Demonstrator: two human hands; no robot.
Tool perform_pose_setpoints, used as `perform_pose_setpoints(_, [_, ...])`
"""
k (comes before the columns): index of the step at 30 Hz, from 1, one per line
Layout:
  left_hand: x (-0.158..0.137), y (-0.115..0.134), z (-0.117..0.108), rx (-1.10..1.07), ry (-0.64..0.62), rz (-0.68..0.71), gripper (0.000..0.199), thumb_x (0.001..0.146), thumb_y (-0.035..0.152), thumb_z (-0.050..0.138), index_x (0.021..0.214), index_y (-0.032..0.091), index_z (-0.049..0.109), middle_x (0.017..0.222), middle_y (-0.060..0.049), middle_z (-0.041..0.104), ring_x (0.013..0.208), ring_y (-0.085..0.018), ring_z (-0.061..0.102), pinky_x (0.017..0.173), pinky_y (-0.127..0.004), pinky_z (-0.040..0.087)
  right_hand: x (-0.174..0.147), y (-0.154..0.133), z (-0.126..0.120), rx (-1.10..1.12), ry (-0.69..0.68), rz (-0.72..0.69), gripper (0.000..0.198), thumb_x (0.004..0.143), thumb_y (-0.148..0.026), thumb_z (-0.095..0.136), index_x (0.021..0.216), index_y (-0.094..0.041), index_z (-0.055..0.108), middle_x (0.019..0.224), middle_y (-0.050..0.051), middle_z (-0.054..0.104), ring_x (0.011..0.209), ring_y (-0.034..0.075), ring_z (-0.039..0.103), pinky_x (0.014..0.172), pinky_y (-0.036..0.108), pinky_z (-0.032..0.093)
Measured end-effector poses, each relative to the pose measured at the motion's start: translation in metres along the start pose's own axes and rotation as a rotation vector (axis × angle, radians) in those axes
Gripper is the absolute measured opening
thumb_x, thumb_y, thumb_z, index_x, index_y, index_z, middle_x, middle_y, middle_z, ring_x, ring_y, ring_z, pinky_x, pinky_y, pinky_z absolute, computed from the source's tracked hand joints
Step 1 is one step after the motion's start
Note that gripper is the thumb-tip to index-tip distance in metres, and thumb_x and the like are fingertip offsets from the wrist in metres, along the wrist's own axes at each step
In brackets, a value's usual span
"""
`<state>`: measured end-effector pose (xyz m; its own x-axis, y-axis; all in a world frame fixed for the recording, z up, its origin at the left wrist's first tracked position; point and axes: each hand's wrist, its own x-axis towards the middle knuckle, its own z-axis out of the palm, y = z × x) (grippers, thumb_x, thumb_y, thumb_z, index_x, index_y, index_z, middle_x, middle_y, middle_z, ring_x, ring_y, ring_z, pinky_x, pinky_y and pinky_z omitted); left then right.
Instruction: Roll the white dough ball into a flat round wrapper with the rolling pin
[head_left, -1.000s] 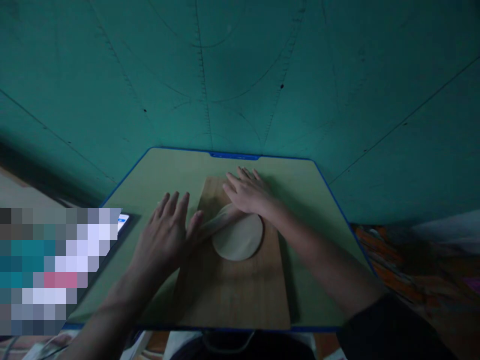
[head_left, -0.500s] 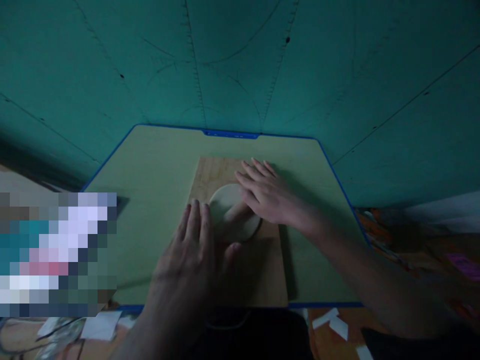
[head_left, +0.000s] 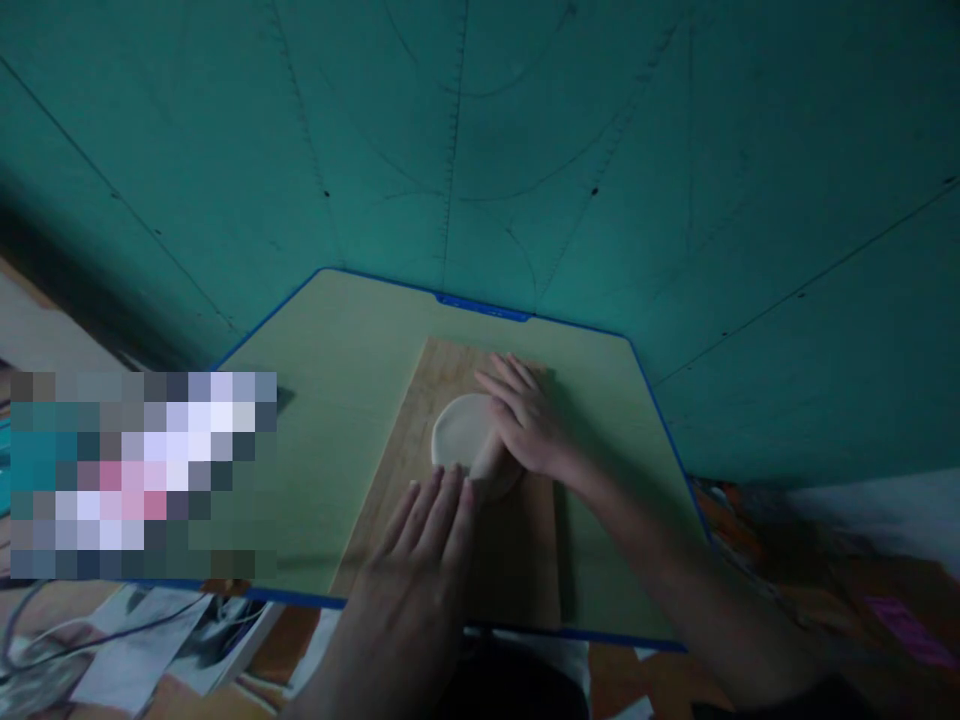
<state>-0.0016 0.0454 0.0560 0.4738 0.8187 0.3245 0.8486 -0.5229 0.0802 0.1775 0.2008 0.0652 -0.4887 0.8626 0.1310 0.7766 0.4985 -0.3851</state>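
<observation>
A pale, round, flat sheet of dough [head_left: 460, 428] lies on a wooden board [head_left: 409, 430]. Across the dough runs a short stretch of a rolling pin [head_left: 489, 458], its ends hidden beneath my hands. My left hand [head_left: 427, 545] lies palm down with fingers stretched out, its fingertips over the dough's near edge. At the dough's far right side is my right hand [head_left: 525, 420], flat with fingers extended over the pin's other end. Neither hand has its fingers wrapped round the pin.
Under the board is a pale table with a blue rim [head_left: 484, 308]. A green wall [head_left: 525, 150] with drawn lines rises behind it. A blurred-out object [head_left: 150, 470] stands at the left. Papers [head_left: 124, 650] and cables lie below the table's near left edge.
My left hand has shifted toward the near edge of the dough, uncovering more of its left side. My right hand stays at the far right. The camera view has turned slightly.
</observation>
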Motion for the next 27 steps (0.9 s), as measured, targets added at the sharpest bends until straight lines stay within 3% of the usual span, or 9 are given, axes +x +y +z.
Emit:
perform_pose_setpoints(4, [-0.008,-0.036,-0.017,-0.016,-0.010,-0.023,0.086,0.078,0.003,0.038,0.160,0.021,0.021,0.157,-0.015,0.043,0.145,-0.034,0.037,0.106,-0.056,0.051,0.047,-0.033,0.016,0.003,0.170,-0.043,0.040,0.100,-0.021,0.041,0.133,-0.017,0.063,0.146,0.010,0.056,0.143,0.025,0.039,0.122,0.046,0.022])
perform_pose_setpoints(7, [-0.015,-0.051,-0.024,-0.020,0.002,-0.070,0.081,0.086,0.004,0.036,0.161,0.029,0.018,0.159,-0.009,0.041,0.148,-0.033,0.032,0.110,-0.056,0.048,0.078,-0.056,0.024,0.075,0.213,-0.096,0.032,0.098,-0.017,0.042,0.115,-0.016,0.069,0.123,0.008,0.069,0.124,0.021,0.055,0.112,0.036,0.034])
perform_pose_setpoints(10, [-0.021,-0.052,-0.021,-0.045,0.032,-0.042,0.070,0.097,0.017,0.039,0.161,0.025,0.014,0.161,-0.011,0.036,0.148,-0.033,0.033,0.111,-0.052,0.047,0.102,-0.076,0.030,0.169,0.207,-0.122,0.027,0.097,-0.015,0.041,0.101,-0.018,0.068,0.109,0.006,0.071,0.107,0.019,0.060,0.099,0.031,0.041])
perform_pose_setpoints(13, [-0.022,-0.045,-0.016,-0.080,0.029,-0.005,0.067,0.099,0.022,0.042,0.160,0.016,0.017,0.163,-0.017,0.031,0.147,-0.035,0.034,0.108,-0.051,0.049,0.114,-0.090,0.037,0.207,0.172,-0.150,0.026,0.096,-0.014,0.041,0.097,-0.018,0.067,0.106,0.006,0.070,0.104,0.018,0.060,0.095,0.030,0.042])
perform_pose_setpoints(18, [-0.017,-0.031,-0.018,-0.203,-0.004,0.068,0.063,0.095,0.011,0.043,0.156,0.011,0.028,0.165,-0.020,0.020,0.152,-0.035,0.022,0.114,-0.054,0.043,0.097,-0.084,0.034,0.072,0.099,-0.273,0.026,0.092,-0.015,0.048,0.108,-0.016,0.068,0.113,0.009,0.069,0.111,0.022,0.058,0.100,0.034,0.041])
perform_pose_setpoints(20, [-0.011,-0.024,-0.018,-0.248,-0.022,0.139,0.056,0.095,0.012,0.046,0.151,0.012,0.039,0.163,-0.018,0.030,0.153,-0.034,0.020,0.116,-0.056,0.040,0.080,-0.070,0.028,-0.009,0.084,-0.283,0.029,0.091,-0.018,0.051,0.115,-0.015,0.068,0.121,0.010,0.068,0.123,0.025,0.054,0.110,0.039,0.035])
perform_pose_setpoints(23, [0.002,-0.009,-0.012,-0.298,-0.002,0.269,0.043,0.095,0.014,0.051,0.137,0.015,0.056,0.153,-0.012,0.049,0.151,-0.033,0.026,0.118,-0.062,0.032,0.052,-0.041,0.016,-0.100,0.018,-0.272,0.038,0.093,-0.023,0.053,0.128,-0.016,0.066,0.145,0.012,0.055,0.144,0.030,0.036,0.121,0.050,0.021])
perform_pose_setpoints(27, [0.020,0.019,0.005,-0.401,0.087,0.312,0.031,0.095,0.019,0.053,0.124,0.017,0.065,0.136,-0.008,0.066,0.145,-0.030,0.041,0.124,-0.063,0.013,0.015,-0.004,0.000,-0.086,-0.068,-0.200,0.045,0.099,-0.024,0.044,0.142,-0.019,0.057,0.161,0.012,0.037,0.152,0.031,0.023,0.122,0.056,0.019])
